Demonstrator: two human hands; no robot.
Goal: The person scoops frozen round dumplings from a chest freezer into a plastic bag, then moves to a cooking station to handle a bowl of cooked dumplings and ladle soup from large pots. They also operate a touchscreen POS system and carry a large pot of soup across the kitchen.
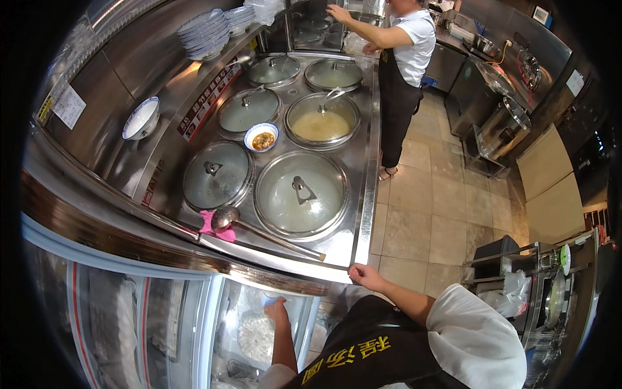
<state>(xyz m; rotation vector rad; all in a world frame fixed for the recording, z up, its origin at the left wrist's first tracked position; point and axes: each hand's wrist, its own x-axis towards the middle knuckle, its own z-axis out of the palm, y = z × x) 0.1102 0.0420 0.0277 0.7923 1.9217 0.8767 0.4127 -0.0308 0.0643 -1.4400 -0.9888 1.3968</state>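
My left hand [277, 309] is at the glass-topped display cabinet [206, 316], its fingers closed on a small light-blue piece [268, 300]; whether this is a handle or a loose item I cannot tell. Under it, a round white tray or plate of pale food [256, 338] shows through the glass. Loosely curled, my right hand [362, 276] rests at the front corner of the steel counter [362, 243], with no object visible in it. Near this corner lies a long-handled metal ladle [277, 239], its bowl on a pink cloth [216, 228]. A glass-lidded pot [301, 194] sits behind the ladle.
Several more lidded pots [322, 124] are set into the counter. Among them stands a small bowl of brown sauce [262, 137]. Left are a white bowl [141, 118] and stacked bowls [203, 35]. A co-worker [406, 63] stands at the far end; right is tiled floor [418, 209].
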